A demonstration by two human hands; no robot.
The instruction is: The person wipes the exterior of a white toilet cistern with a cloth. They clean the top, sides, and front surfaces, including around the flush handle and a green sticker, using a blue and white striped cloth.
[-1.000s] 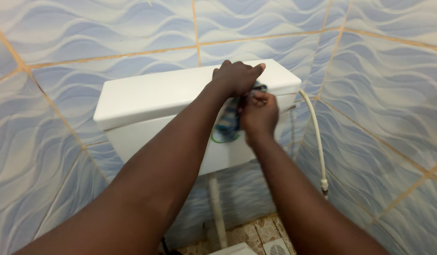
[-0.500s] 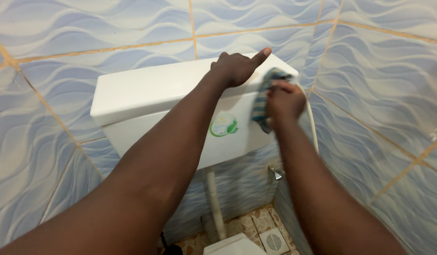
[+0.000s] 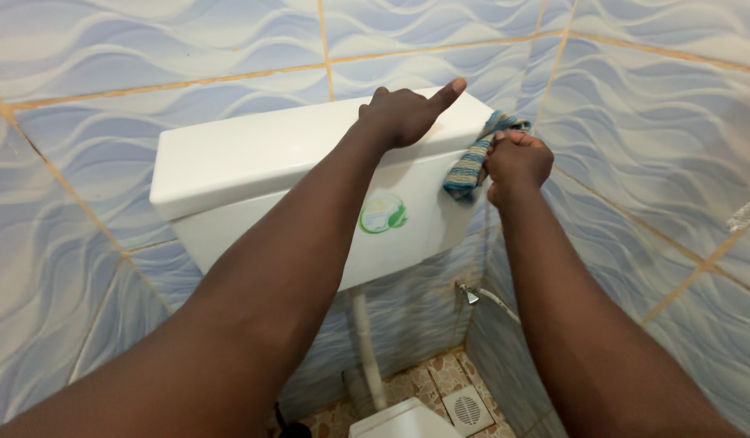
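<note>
Our left hand [image 3: 403, 115] is resting palm-down on the lid [image 3: 261, 154] of the cistern [image 3: 310, 231], near its right end. It is grasping nothing; the fingers are loosely bent and one finger is pointing toward the lid's far right corner.

Our right hand [image 3: 517, 162] is clenching a cloth [image 3: 472, 166], striped in blue, green and tan. The fist is sitting just off the cistern's right end, level with the lid's edge. The cloth is bunching above the knuckles and is pressing against the lid's right end; its loose tail is hanging down over the cistern's upper right front corner.

The two hands are near each other but apart, with the lid's right corner between them.

A round green and blue emblem [image 3: 383, 212] is showing on the cistern front, partly behind our left forearm. A white pipe [image 3: 365, 349] is dropping from under the cistern toward the toilet [image 3: 403, 422] at the bottom edge. A metal valve [image 3: 470, 294] is sticking out of the wall [image 3: 659, 130] to the lower right of the cistern. A white drain grate [image 3: 467, 410] is lying in the patterned floor [image 3: 428, 381] beside the toilet. Wavy blue tiles are covering the wall behind and to the right.
</note>
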